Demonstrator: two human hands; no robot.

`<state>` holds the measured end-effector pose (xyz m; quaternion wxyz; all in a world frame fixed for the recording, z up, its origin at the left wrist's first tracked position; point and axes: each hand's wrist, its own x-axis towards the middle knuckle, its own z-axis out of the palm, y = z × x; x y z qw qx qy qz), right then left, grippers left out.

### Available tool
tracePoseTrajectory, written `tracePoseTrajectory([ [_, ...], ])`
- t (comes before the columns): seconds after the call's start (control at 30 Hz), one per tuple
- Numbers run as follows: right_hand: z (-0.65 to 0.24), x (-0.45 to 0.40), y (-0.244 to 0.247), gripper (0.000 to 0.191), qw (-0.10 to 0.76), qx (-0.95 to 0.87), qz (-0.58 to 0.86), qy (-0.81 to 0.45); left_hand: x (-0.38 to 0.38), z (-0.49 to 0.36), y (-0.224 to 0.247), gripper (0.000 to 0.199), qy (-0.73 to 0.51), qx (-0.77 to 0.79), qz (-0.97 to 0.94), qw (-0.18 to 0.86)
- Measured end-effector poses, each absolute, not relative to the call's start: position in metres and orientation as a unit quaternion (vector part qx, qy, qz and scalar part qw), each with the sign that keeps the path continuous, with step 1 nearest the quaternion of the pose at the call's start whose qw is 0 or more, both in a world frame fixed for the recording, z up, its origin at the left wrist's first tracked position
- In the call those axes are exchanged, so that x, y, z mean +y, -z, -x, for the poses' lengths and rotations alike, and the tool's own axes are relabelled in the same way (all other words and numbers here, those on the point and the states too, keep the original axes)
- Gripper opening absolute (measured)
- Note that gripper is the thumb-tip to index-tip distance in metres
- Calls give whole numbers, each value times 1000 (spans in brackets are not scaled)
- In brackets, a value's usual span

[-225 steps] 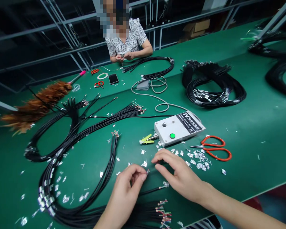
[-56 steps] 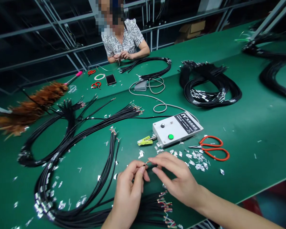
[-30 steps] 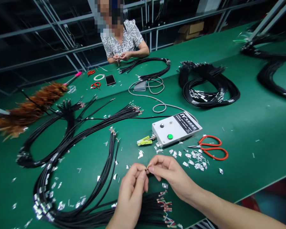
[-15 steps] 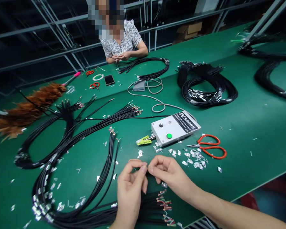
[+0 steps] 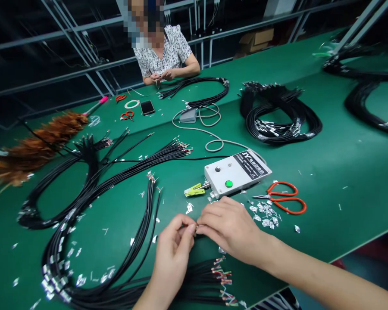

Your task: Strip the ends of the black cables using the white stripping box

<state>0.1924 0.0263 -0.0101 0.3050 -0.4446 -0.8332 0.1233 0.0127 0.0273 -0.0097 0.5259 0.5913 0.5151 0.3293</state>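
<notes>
Coppery thin wire [image 5: 196,228] between curved hands [image 5: 175,254] [image 5: 230,227]

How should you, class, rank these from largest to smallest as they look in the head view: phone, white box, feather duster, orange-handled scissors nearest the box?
1. Feather duster
2. White box
3. Orange-handled scissors
4. Phone

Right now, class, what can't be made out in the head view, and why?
In the head view:
Wire end: mostly covered by the left hand and right hand.
Lower cable bundle: its middle is hidden behind the left arm.
Box label: fine print too small to read.
Far-right cables: cut off by the picture's right edge.
Co-worker's hands: anything held is too small.
</notes>
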Motion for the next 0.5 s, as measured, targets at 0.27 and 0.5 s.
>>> tracePoseTrajectory([
  [0.27, -188, 36, 8, 28, 250, -867, 426, -65, 35, -4, 13, 26, -306, 460, -760, 343],
  [0.5, -197, 84, -2, 15, 133, -856, 500, 23, 68, -4, 21, 19, -353, 529, -602, 483],
])
